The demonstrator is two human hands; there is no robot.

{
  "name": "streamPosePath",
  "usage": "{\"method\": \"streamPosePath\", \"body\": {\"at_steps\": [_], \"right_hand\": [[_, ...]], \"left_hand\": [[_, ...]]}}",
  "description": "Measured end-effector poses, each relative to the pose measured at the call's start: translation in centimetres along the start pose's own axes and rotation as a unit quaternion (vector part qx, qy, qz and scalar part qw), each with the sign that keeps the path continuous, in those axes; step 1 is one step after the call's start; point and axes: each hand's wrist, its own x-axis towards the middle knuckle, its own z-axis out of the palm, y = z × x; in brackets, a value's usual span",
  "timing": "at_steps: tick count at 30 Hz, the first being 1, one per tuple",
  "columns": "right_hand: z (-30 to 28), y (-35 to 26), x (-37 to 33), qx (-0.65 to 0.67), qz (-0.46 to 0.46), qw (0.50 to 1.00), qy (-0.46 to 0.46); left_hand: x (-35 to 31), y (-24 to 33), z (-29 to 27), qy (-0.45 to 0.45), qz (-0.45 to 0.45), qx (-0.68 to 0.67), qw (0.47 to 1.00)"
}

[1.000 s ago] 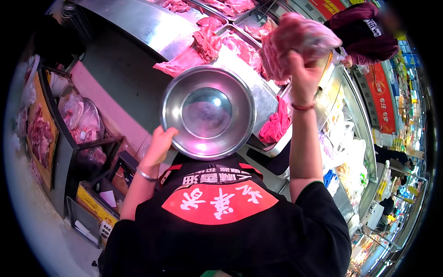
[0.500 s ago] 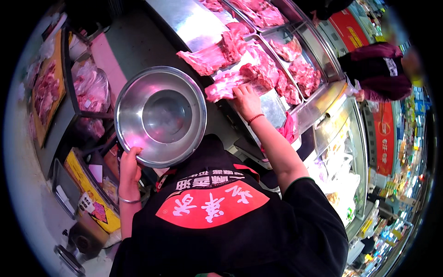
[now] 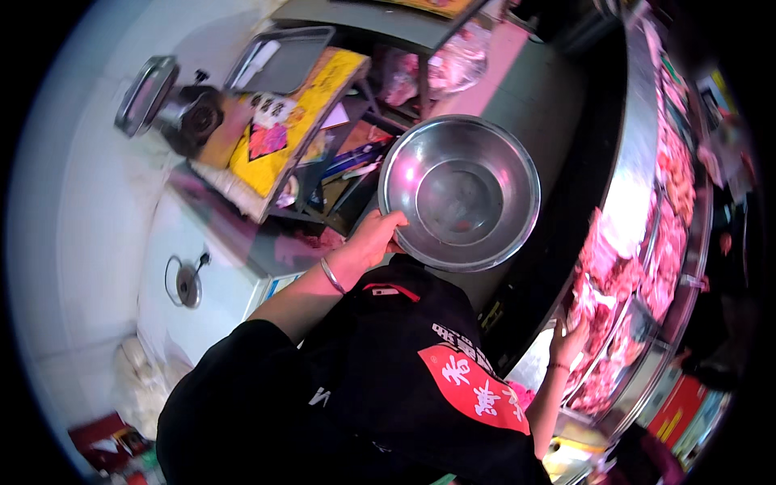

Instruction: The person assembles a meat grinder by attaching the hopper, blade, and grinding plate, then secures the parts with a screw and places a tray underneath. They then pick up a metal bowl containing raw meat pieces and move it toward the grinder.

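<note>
A shiny, round steel bowl (image 3: pixel 461 255) is tilted in front of my body, its inside showing only a few small reddish specks. My left hand (image 3: pixel 378 236) is closed on the bowl's near left rim, thumb over the edge. At the lower right, my right hand (image 3: pixel 568 343) is closed at the near edge of a piece of raw meat (image 3: pixel 596 299) on the metal counter (image 3: pixel 634 153). Part of its grip is hidden by the meat. More raw meat (image 3: pixel 663 259) lies in trays beyond it.
On my left stand a yellow-covered shelf (image 3: pixel 331 89) with a grey tray (image 3: pixel 283 61), a dark metal device (image 3: pixel 194 117) and a white cabinet (image 3: pixel 214 242). Bagged meat (image 3: pixel 457 65) sits at the back. A dark-clothed person (image 3: pixel 651 457) is past the counter.
My view and body have turned left, so the counter now lies at the right. The bowl stays in my left hand. My right hand remains at the meat.
</note>
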Motion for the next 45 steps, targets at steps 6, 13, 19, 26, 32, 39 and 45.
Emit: {"method": "streamPosePath", "body": {"at_steps": [6,13,19,26,32,39,45], "right_hand": [[-3.2,-8.6,-1.9,0.161,-0.061,0.981,0.094],[-1.3,-14.4,-3.9,0.277,-0.013,0.960,-0.032],[1.1,-16.7,-4.0,0.335,0.029,0.938,-0.087],[1.6,-18.9,-2.3,0.334,0.050,0.937,-0.088],[1.3,-19.3,-3.0,0.332,0.101,0.933,-0.093],[1.2,-18.1,-6.2,0.323,0.129,0.934,-0.077],[-0.1,-13.2,-10.2,0.283,0.145,0.948,0.029]], "left_hand": [[-1.3,1.5,-7.1,0.129,0.045,-0.165,0.977],[-0.1,5.9,-25.2,0.247,0.080,-0.154,0.953],[1.6,6.8,-40.5,0.293,0.070,-0.158,0.940],[4.0,4.7,-47.1,0.320,0.204,-0.191,0.905],[-0.9,6.0,-34.3,0.618,0.325,0.249,0.671],[-0.6,1.8,-12.6,0.163,0.459,0.321,0.812],[-0.1,-0.4,4.2,-0.176,0.441,0.358,0.804]]}}
